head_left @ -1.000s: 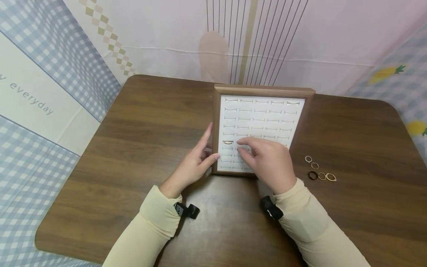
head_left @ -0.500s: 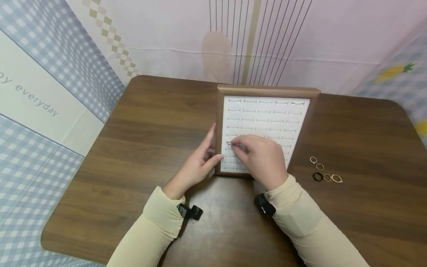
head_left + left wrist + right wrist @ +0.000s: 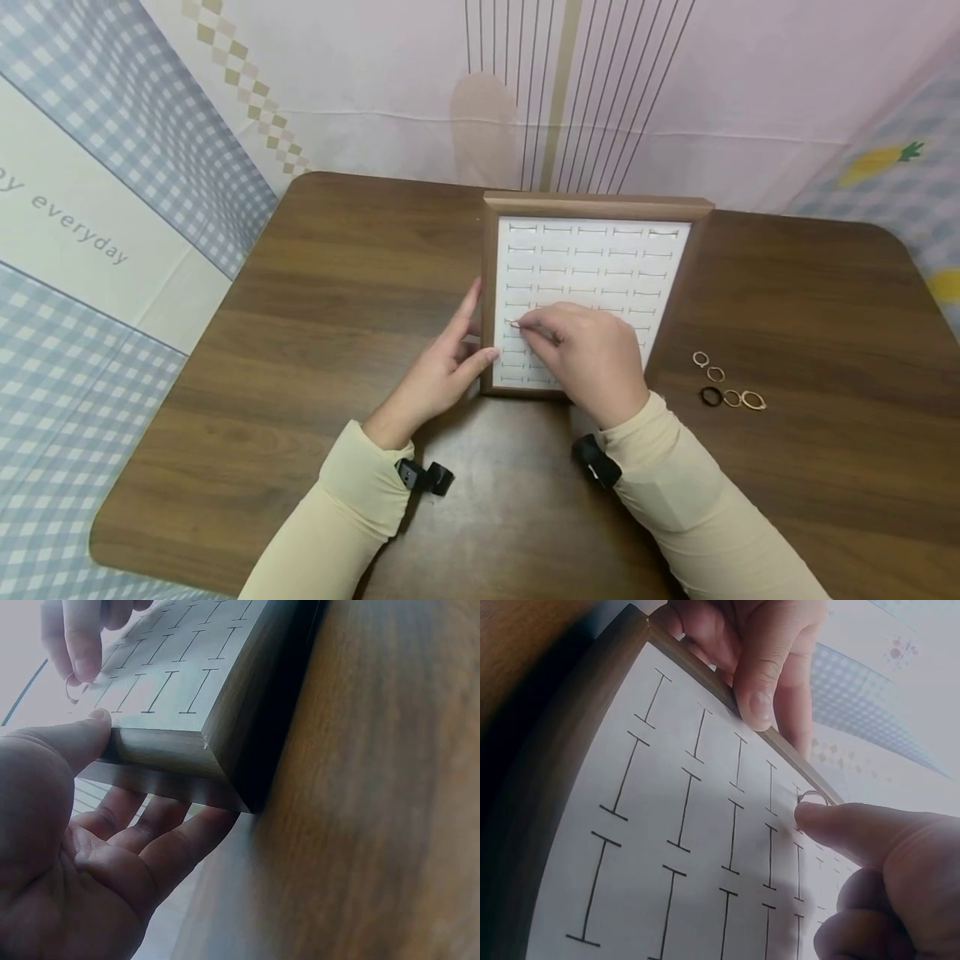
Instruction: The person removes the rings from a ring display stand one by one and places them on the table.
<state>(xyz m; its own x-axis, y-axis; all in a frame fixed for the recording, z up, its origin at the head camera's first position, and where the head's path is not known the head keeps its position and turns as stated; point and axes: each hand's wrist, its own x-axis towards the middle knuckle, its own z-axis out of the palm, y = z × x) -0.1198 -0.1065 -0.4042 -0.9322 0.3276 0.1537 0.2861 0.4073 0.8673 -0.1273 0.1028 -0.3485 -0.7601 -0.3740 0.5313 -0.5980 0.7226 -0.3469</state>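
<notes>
A wooden-framed ring display board (image 3: 596, 205) stands tilted on the table, its white panel (image 3: 562, 258) cut with rows of short slots. My left hand (image 3: 435, 379) grips its left side, thumb over the front edge and fingers behind, as the left wrist view shows. With thumb and index finger my right hand (image 3: 588, 354) pinches a thin ring (image 3: 812, 795) at a slot in the leftmost column, below mid-height. Part of the ring is hidden by the fingertips, and the hand covers several slots to the right.
Several loose rings lie on the brown table (image 3: 337, 292) right of the board, among them a black ring (image 3: 711, 396) and a larger gold-coloured ring (image 3: 753, 401). A patterned cloth (image 3: 375, 83) hangs behind the table.
My right hand has shifted left from beside the ring, and its thumb and index finger have closed on it. The left hand keeps its grip on the board.
</notes>
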